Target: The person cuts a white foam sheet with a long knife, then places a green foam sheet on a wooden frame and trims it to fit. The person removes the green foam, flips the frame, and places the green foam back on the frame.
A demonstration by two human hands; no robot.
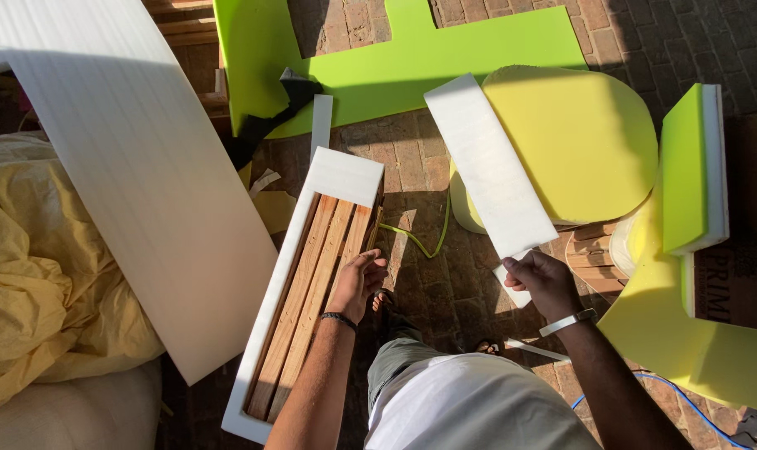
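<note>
Seen from above on a brick floor: a big white foam sheet (145, 183) leans at left, beside a wooden slat frame (312, 292) w/ white foam edging. Left hand (359, 283), fingers loosely open, rests flat on the frame's right edge, arm extended fwd. Right hand (545, 283) pinches shut on a white foam strip (491, 179), lower end gripped, strip angled up-left over a yellow foam cushion (587, 142).

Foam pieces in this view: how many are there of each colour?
White foam: 4 (large sheet, strip in the right hand, narrow strip, liner of the wooden frame under the left hand)
Lime-green foam: 2 (flat cutout, upright slab)
Yellow foam: 2 (round cushion, sheet)
Total: 8
</note>
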